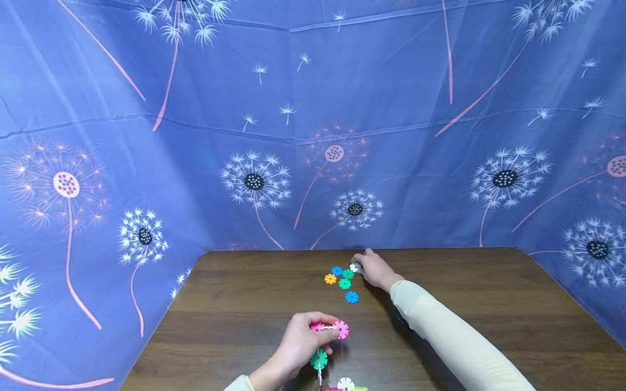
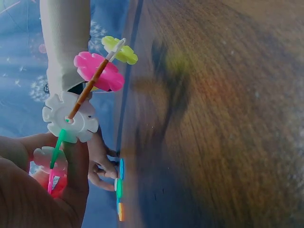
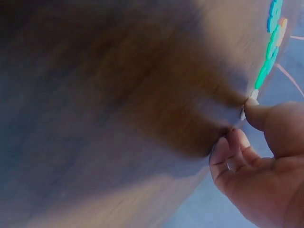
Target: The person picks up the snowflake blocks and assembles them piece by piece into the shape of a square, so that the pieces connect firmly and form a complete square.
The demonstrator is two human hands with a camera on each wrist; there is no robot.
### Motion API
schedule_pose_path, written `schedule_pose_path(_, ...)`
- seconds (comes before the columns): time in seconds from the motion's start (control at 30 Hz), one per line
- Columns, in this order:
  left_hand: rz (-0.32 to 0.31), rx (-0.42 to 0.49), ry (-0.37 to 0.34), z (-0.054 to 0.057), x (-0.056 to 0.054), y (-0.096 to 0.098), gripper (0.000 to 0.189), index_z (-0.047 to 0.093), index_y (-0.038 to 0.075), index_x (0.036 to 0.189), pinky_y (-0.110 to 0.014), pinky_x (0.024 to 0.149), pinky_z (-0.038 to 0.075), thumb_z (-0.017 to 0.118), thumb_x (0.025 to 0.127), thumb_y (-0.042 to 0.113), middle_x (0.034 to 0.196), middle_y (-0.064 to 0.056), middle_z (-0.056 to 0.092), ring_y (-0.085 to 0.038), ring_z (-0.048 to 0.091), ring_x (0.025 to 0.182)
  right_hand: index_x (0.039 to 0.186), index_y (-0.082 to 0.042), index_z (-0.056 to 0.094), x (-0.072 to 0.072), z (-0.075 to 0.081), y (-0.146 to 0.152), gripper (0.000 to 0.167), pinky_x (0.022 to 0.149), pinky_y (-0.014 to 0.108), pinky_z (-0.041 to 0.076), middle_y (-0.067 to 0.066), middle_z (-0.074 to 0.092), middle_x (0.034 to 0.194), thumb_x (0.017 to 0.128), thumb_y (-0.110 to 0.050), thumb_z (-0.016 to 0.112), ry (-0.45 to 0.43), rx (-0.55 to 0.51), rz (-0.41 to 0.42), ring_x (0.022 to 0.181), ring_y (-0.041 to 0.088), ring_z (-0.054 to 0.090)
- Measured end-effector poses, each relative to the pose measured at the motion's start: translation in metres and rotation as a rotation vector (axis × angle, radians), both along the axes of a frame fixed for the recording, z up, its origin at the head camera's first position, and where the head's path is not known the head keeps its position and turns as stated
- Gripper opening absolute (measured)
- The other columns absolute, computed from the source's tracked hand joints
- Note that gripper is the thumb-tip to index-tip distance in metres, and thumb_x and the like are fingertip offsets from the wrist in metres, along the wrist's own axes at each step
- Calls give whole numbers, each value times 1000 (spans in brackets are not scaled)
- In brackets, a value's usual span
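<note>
In the head view my left hand [image 1: 302,339] grips a linked chain of flower-shaped plastic discs near the front of the table. Its pink disc [image 1: 340,329] juts past the fingertips, and a green disc [image 1: 319,359] shows below the palm. The left wrist view shows the chain's white disc [image 2: 70,117], a magenta disc [image 2: 99,71] and a yellow-green disc [image 2: 119,50], joined by edge-on pieces. At the far side, my right hand [image 1: 375,270] reaches a loose white disc [image 1: 354,267]. The thumb touches it, while the other fingertips stand apart from the thumb at the tabletop.
Left of the right hand lie loose discs: blue [image 1: 336,270], orange [image 1: 330,279], green [image 1: 344,283] and another blue disc [image 1: 351,297] nearer the front. They rest on a brown wooden table [image 1: 235,304]. A blue dandelion-print cloth [image 1: 293,163] hangs behind and along both sides.
</note>
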State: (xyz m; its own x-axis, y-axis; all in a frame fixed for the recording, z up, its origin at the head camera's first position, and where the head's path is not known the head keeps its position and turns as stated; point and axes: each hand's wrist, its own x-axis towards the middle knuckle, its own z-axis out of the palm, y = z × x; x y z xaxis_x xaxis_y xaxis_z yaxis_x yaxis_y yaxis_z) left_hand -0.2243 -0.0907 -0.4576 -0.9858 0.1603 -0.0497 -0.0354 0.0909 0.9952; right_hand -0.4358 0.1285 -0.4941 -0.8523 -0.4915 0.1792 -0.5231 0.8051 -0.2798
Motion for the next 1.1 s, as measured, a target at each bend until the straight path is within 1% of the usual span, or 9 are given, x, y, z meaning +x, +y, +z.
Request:
schedule_pose_path(0.17, -1, -1, 1, 1, 0, 2, 18, 77, 5, 104, -18, 41, 44, 79, 87, 10, 79, -12, 72, -11, 60, 49, 103, -3, 67, 7, 1, 7, 16, 80, 44, 52, 11, 57, 95, 90, -3, 75, -30, -42, 9, 88, 27, 59)
schedule_pose_path(0.3, -7, 8, 3, 1, 0, 4, 18, 77, 5, 104, -18, 41, 44, 79, 87, 10, 79, -12, 72, -11, 60, 49, 95, -3, 64, 18, 5, 14, 17, 75, 38, 49, 6, 58, 87, 86, -3, 79, -78, -83, 31, 83, 21, 54)
schedule_pose_path(0.43, -11, 18, 9, 2, 0, 5, 19, 76, 4, 105, -18, 41, 44, 78, 87, 9, 78, -13, 71, -12, 60, 50, 91, -3, 61, 36, 8, 22, 21, 69, 33, 46, 4, 59, 80, 82, 0, 80, -150, -185, 52, 74, 15, 52)
schedule_pose_path(0.53, -12, 24, 8, 3, 0, 5, 19, 76, 3, 105, -17, 41, 44, 78, 87, 9, 78, -13, 71, -11, 59, 50, 90, -3, 59, 51, 8, 28, 24, 65, 29, 45, 2, 59, 78, 80, 2, 81, -166, -237, 81, 71, 11, 52)
schedule_pose_path(0.67, -10, 18, 10, 5, -1, 5, 19, 76, 4, 105, -17, 40, 43, 78, 87, 9, 79, -14, 71, -11, 59, 50, 91, -6, 58, 71, 9, 35, 26, 62, 26, 43, -1, 56, 77, 80, 2, 81, -184, -262, 135, 70, 7, 49)
schedule_pose_path(0.8, -9, 15, 14, 5, -2, 6, 20, 76, 4, 105, -17, 40, 44, 79, 87, 10, 80, -15, 72, -12, 60, 51, 89, -8, 59, 91, 12, 38, 20, 61, 24, 43, -4, 57, 75, 85, 1, 76, -223, -280, 190, 68, 4, 49)
schedule_pose_path(0.93, -12, 15, 15, 5, -2, 7, 19, 76, 4, 104, -17, 41, 44, 79, 86, 10, 79, -15, 71, -12, 60, 51, 89, -6, 63, 114, 14, 37, 9, 56, 24, 48, -1, 61, 74, 93, 2, 66, -378, -396, 221, 64, 5, 53)
schedule_pose_path(1.03, -9, 10, 15, 5, -2, 8, 19, 76, 4, 104, -18, 42, 45, 79, 86, 9, 77, -15, 71, -12, 60, 51, 91, 0, 65, 133, 14, 33, 11, 52, 27, 52, 6, 63, 74, 99, 2, 58, -499, -524, 227, 60, 8, 56)
schedule_pose_path(1.1, -5, 4, 15, 5, -2, 9, 19, 76, 4, 104, -18, 42, 45, 79, 86, 9, 76, -15, 71, -12, 60, 51, 94, 1, 66, 146, 16, 29, 12, 51, 28, 53, 9, 64, 75, 101, 0, 56, -518, -588, 231, 59, 9, 57)
